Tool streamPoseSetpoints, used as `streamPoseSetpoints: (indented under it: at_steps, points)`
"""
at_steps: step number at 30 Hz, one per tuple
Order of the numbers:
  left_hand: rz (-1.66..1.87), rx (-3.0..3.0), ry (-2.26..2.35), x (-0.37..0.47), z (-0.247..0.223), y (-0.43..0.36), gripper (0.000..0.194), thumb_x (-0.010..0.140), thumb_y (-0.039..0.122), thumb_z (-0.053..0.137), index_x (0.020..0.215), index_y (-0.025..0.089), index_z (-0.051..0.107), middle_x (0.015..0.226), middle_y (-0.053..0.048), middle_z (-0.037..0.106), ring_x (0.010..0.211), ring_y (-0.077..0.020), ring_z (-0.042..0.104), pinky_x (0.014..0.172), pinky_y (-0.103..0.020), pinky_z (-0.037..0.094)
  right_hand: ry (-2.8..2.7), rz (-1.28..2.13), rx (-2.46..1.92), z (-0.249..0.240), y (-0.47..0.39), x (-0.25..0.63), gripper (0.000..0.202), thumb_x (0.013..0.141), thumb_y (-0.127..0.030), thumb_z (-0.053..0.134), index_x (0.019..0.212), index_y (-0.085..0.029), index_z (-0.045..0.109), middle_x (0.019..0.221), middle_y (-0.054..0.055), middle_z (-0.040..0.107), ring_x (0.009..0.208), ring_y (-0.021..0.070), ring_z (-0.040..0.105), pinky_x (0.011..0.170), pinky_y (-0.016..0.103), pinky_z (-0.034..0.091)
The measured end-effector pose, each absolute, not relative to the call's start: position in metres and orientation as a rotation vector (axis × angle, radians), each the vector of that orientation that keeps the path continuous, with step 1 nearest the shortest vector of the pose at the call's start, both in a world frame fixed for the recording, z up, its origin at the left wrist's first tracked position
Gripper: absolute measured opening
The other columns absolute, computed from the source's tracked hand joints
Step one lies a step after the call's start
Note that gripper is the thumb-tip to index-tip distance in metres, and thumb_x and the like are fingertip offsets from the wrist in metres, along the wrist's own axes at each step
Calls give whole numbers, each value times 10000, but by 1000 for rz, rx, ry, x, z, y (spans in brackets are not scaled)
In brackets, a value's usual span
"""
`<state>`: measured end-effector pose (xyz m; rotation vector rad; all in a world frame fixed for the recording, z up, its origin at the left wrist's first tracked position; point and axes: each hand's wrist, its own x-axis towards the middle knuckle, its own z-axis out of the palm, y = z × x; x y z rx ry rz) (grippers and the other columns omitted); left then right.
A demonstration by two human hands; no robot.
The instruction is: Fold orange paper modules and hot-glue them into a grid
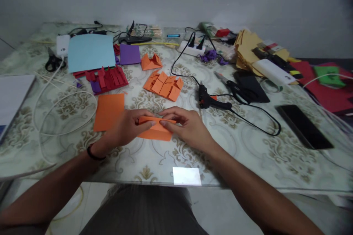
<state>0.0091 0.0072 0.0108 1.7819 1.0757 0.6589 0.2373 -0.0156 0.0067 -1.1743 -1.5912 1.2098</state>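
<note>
An orange paper with a folded top edge (157, 132) is held between my two hands, low over the middle of the table. My left hand (129, 126) pinches its left part, thumb on the near side of the fold. On the right part, my right hand (187, 125) pinches the same fold, its thumb tip near the left one. Left of my left hand lies a flat orange sheet (109, 110), partly behind that hand. Folded orange pieces (164, 85) lie just beyond my hands, with another orange folded piece (151, 61) behind them.
A black glue gun (212, 100) with its cable and black-handled scissors (238, 90) lie to the right, near a dark phone (305, 126). Red folded strips (107, 79), a light blue sheet (91, 52) and a purple square (130, 54) lie back left. A white cable loops at left.
</note>
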Motion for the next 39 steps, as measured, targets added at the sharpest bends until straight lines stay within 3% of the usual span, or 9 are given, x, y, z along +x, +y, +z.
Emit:
streamPoseSetpoints:
  at_steps: [3,13,21,27,31,34,39]
  points:
    - [624,1880,1108,11,11,5,214,948,348,684,933,181,817,801,-6,786,696,-131,646,626,-217,441,-1628,1189,-1199,7,-16,235,97,884,-294,743,918,-206,763,852,35,799,786,183,726,718,304,530]
    - [712,2084,1036,17,23,-6,200,949,243,628,868,171,796,753,3,781,638,-104,643,616,-203,429,-1634,1318,-1078,9,-18,229,22,780,-187,666,782,-206,657,740,-14,648,705,143,598,673,278,483]
    - [801,1976,1198,-5,35,9,226,922,363,686,829,195,806,725,-4,769,641,-140,638,591,-219,448,-1564,1353,-1103,11,-5,253,81,713,-169,690,757,-200,630,692,-26,633,643,136,597,649,273,473]
    - [799,1998,1185,-1,34,8,208,914,355,691,824,213,813,757,-14,799,650,-155,665,603,-241,470,-1511,1248,-1089,13,-4,251,126,814,-259,742,894,-202,663,830,15,695,771,162,660,764,304,544]
    - [768,2005,1084,10,25,1,184,950,301,669,871,208,807,784,-8,800,675,-137,681,647,-237,485,-1632,1252,-1112,14,-13,236,86,877,-287,706,874,-202,692,804,15,708,751,159,651,727,294,531]
    - [782,1921,1058,13,19,0,138,948,267,671,917,203,789,860,-25,799,773,-153,710,718,-246,517,-1692,1210,-1118,13,-15,232,62,870,-246,681,833,-198,690,786,7,711,743,155,646,710,283,511]
    - [776,1889,1005,14,19,2,44,857,178,676,827,184,707,838,-19,713,788,-140,665,718,-229,539,-1799,1069,-1132,13,-18,232,25,831,-181,670,814,-198,676,770,-11,699,709,140,626,690,264,478]
